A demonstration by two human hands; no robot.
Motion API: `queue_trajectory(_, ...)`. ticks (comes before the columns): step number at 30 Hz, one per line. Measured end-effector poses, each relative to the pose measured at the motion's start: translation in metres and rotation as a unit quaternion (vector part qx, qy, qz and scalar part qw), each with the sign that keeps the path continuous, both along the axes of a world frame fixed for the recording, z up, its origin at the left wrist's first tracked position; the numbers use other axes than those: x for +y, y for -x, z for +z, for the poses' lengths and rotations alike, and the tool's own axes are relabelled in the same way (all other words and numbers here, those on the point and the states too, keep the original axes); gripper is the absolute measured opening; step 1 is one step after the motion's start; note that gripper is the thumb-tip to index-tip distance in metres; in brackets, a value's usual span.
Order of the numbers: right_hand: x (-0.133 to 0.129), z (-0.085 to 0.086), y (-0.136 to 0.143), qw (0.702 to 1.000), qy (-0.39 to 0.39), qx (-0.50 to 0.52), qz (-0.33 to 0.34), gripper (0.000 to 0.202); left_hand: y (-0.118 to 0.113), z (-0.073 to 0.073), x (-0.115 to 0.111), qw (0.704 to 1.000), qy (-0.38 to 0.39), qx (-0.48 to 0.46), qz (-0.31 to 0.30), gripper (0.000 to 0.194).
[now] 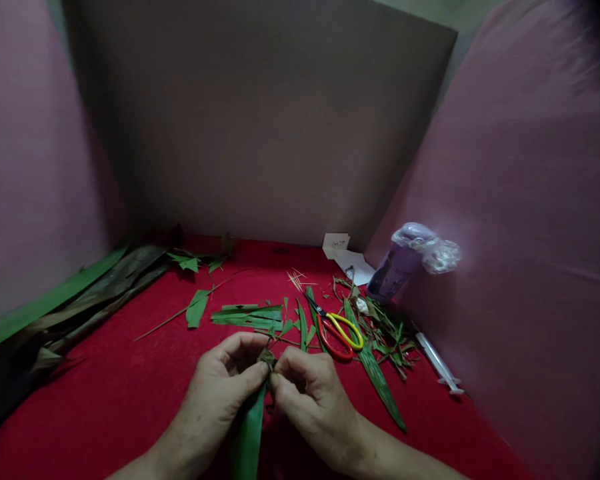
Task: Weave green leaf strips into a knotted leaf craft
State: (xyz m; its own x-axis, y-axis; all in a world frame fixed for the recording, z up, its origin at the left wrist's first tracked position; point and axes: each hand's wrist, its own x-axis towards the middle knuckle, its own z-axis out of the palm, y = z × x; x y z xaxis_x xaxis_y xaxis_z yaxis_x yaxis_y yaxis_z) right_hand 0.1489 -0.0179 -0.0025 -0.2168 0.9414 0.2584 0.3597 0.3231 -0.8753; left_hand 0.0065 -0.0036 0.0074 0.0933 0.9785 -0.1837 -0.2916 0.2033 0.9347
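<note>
My left hand (220, 383) is closed, its thumb pressing on the top of a long green leaf strip (250, 433) that hangs down towards me. At the upper end of the strip sits a small brownish-green leafy bundle (267, 357), partly covered by the fingers. Touching that bundle from the other side, my right hand (313, 390) pinches with thumb and forefinger; what lies in the pinch is hidden. Scissors (339, 333) with one red and one yellow handle lie just beyond my right hand, across green leaf pieces.
Cut leaf strips (247, 317) and toothpicks (296, 280) lie on the red cloth (145, 393). To the right are a scrap pile (387, 333), a syringe (437, 360), a plastic-wrapped purple bottle (397, 267) and white paper (353, 265). Large leaves (90, 287) line the left; walls enclose three sides.
</note>
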Motion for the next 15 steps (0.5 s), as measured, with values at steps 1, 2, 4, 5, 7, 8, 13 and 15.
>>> queue_trajectory(1,0.0001,-0.0005,-0.0003,1.0,-0.006,-0.003,-0.01,0.024,0.0002,-0.0004,-0.0002,1.0,-0.001,0.0,-0.002,0.027)
queue_trajectory(2,0.0001,-0.0011,-0.0005,1.0,-0.008,-0.004,-0.017,0.024,0.0005,-0.0008,-0.0003,1.0,-0.002,0.001,-0.004,0.028)
queue_trajectory(4,0.0,-0.0023,-0.0006,1.0,0.0,-0.005,-0.013,0.024,0.0009,-0.0012,-0.0004,1.0,-0.004,0.004,-0.005,0.028)
queue_trajectory(5,0.0,-0.0028,-0.0006,1.0,0.006,-0.007,-0.008,0.024,0.001,-0.0013,-0.0003,1.0,-0.005,0.005,-0.005,0.028)
queue_trajectory(7,0.0005,-0.0035,-0.0005,1.0,0.016,-0.012,-0.006,0.023,0.0011,-0.0015,-0.0003,1.0,-0.005,0.002,-0.003,0.027)
queue_trajectory(8,0.0009,-0.0037,-0.0004,1.0,0.019,-0.012,-0.013,0.022,0.0011,-0.0015,-0.0003,1.0,-0.002,0.0,0.0,0.027)
queue_trajectory(13,0.0011,-0.0042,0.0003,0.999,0.028,-0.003,-0.047,0.02,0.0027,-0.0008,-0.0009,1.0,0.022,-0.01,0.006,0.029)
queue_trajectory(15,0.0005,-0.0044,0.0008,0.999,0.026,-0.001,-0.044,0.02,0.0044,0.0,-0.001,0.999,0.021,-0.026,-0.012,0.029)
